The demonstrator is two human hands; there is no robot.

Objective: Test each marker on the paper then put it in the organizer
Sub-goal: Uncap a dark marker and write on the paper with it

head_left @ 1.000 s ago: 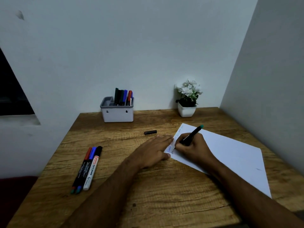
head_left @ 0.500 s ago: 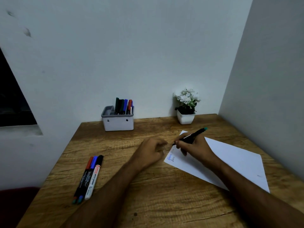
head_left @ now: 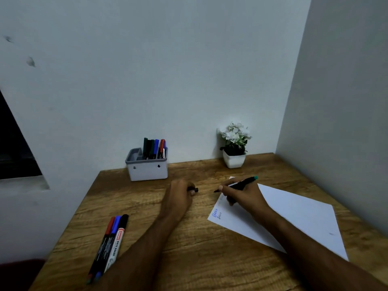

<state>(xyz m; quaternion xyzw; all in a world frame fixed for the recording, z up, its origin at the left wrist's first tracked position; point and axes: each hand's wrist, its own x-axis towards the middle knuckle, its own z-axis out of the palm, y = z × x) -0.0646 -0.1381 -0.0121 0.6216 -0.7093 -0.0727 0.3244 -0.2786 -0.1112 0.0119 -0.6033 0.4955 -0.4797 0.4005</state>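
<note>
**Inspector A:** Since the marker (head_left: 238,183) in the right hand (head_left: 241,193) is uncapped, I judge it light, rigid and smooth-barrelled; the proper hold is mid-barrel, clear of the wet tip. It sits right of centre in the frame, tip pointing left and lifted off the paper (head_left: 294,215), tail raised toward the upper right.

**Inspector B:** Hand condition?

**Inspector A:** The right hand grasps the barrel, fingers curled around it, above the sheet's upper-left corner. The left hand (head_left: 179,196), at frame centre, has its fingers curled over the small black cap (head_left: 194,189) on the table (head_left: 189,259); the cap's end shows past the fingertips. Whether the cap is lifted or resting on the wood, I cannot tell.

**Inspector B:** Cap handling?

**Inspector A:** Small, hard, likely to roll; pinch it at the sides.

**Inspector B:** Remaining stock?

**Inspector A:** 3 markers (head_left: 109,246) lie together at lower left, untested in my judgement. The organizer (head_left: 147,171) stands against the wall, upper centre, several markers upright in its right compartment. Both forearms enter from the bottom edge and angle upward toward frame centre.
</note>
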